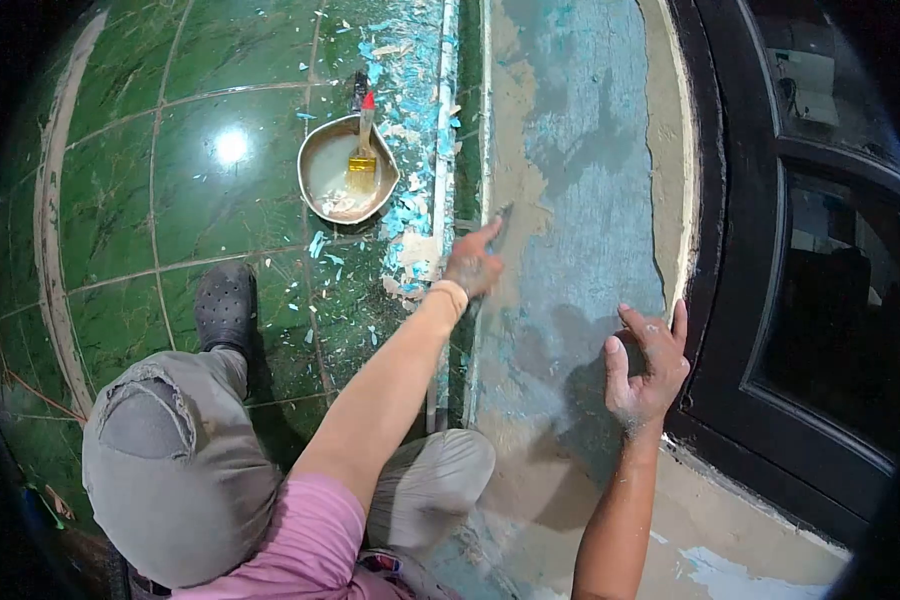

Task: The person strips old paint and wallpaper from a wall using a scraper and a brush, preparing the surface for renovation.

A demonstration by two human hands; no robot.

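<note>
My left hand (475, 262) reaches to the edge of the blue wall surface (595, 200), its index finger stretched out with the tip right at a patch of grey-beige filler (515, 195). Nothing shows in it, and a band circles its wrist. My right hand (652, 368) has its fingers spread beside the dark door frame (705, 340), its fingertips near the wall's right edge. Whitish residue marks its fingers and wrist, and no object shows in it. Both hands cast shadows on the wall surface.
A pan (310, 190) of cloudy liquid stands on the green tiled floor (110, 190), with a paintbrush (363, 150) leaning in it. Blue and white paint flakes (405, 190) litter the floor by the wall. At left are my shoe (225, 303) and bent knee (175, 470).
</note>
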